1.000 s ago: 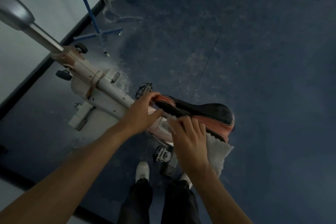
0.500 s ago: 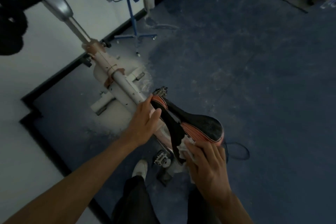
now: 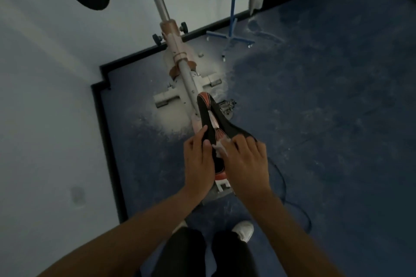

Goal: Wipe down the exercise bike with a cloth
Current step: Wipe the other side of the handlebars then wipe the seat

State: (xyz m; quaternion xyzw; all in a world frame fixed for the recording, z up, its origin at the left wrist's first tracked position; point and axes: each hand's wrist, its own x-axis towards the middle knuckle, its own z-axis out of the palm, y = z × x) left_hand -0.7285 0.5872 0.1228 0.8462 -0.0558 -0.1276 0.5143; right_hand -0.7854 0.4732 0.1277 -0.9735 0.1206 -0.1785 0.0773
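Observation:
The exercise bike's white frame point(image 3: 180, 60) runs from the handlebars at the top down to its black and red saddle point(image 3: 212, 119) in the middle. My left hand point(image 3: 198, 162) grips the saddle's left side, thumb on top. My right hand point(image 3: 246, 164) lies over the rear right of the saddle and presses a white cloth point(image 3: 221, 145) onto it. Only a small bit of the cloth shows between my two hands; the remainder is hidden under my right palm.
A blue rolling stand point(image 3: 233, 18) with a basket stands at the back by the wall. A pedal point(image 3: 227, 104) sticks out right of the saddle. A dark cable point(image 3: 292, 204) loops on the blue floor at right. My feet point(image 3: 243, 229) are below the saddle.
The view has swung so the bike points straight up. My left hand slid from the frame tube back onto the saddle's side. My right hand brought the cloth from under the saddle onto its top.

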